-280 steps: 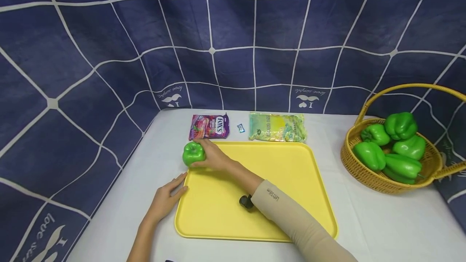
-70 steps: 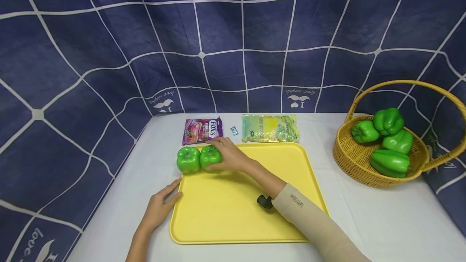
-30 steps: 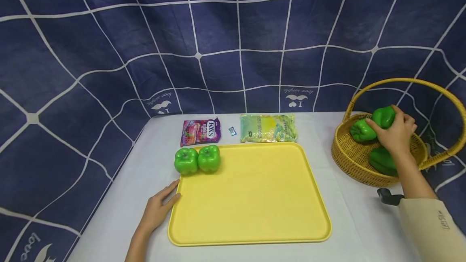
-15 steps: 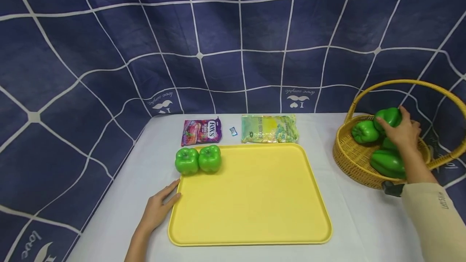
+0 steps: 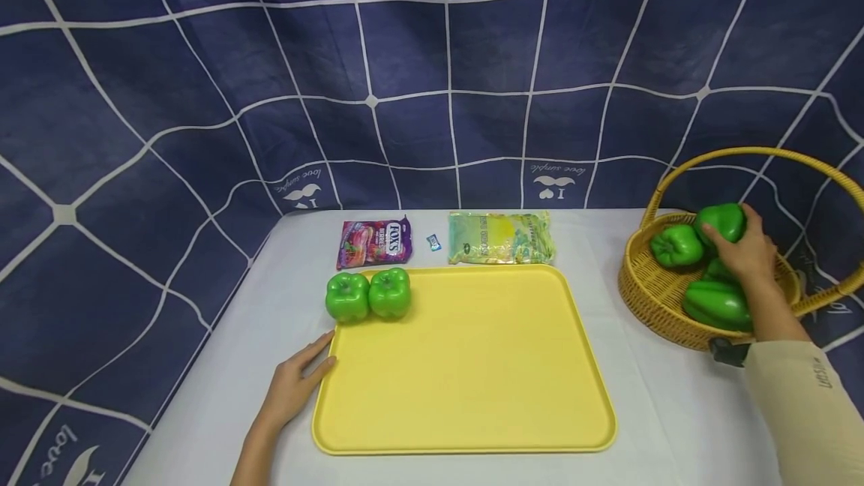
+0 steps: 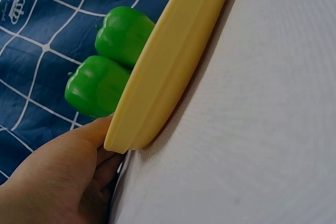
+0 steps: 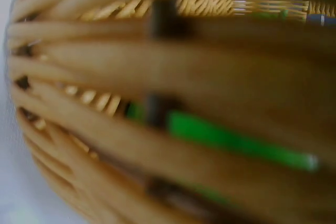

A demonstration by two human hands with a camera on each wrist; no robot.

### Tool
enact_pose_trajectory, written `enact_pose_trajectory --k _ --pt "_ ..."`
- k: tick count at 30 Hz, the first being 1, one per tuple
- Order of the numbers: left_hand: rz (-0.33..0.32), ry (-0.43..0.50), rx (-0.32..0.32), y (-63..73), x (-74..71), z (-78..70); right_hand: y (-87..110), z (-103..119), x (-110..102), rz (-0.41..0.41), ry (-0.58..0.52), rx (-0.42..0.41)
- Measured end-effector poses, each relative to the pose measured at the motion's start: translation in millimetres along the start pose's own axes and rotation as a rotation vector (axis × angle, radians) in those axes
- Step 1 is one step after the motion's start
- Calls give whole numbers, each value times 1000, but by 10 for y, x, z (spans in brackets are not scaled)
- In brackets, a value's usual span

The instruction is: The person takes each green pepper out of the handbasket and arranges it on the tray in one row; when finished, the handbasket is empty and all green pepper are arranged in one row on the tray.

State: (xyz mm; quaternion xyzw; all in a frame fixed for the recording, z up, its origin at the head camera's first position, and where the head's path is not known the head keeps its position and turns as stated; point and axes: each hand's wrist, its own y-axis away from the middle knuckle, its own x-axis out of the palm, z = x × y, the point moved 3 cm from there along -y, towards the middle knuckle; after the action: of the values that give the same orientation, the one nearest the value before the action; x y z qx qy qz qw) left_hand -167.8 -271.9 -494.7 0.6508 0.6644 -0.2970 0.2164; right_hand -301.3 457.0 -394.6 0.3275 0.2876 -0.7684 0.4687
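1. Near the right edge of the tabletop (image 5: pixel 682 418), at the basket (image 5: pixel 634 295), our right hand (image 5: pixel 748 252), the nearer, grips a pepper (image 5: pixel 721 221) on its left.
2. Our left hand (image 5: pixel 292 387), fingers loosely extended, touches the left edge of the tray (image 5: pixel 466 366).

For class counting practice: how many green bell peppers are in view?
6. Two shiny green bell peppers sit at the far-left corner of the yellow rectangular tray; three lie in the tan wicker basket; the right hand grips another there. More may be hidden.
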Motion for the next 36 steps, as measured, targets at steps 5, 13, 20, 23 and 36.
enact_pose_trajectory --k 5,13,20,23,36 --pt "-1 0 -3 -4 15 15 20 21 5 -38 -30 -15" --pt "-5 -10 -9 -2 17 13 124 76 -19 -93 -97 -2" --pt "4 -6 -13 -8 7 13 304 164 -24 -158 -125 -123" --pt "4 -8 -14 -13 5 15 389 206 -4 -148 -149 -186" --pt "1 -3 -14 -15 0 18 572 216 213 -160 -269 -225"
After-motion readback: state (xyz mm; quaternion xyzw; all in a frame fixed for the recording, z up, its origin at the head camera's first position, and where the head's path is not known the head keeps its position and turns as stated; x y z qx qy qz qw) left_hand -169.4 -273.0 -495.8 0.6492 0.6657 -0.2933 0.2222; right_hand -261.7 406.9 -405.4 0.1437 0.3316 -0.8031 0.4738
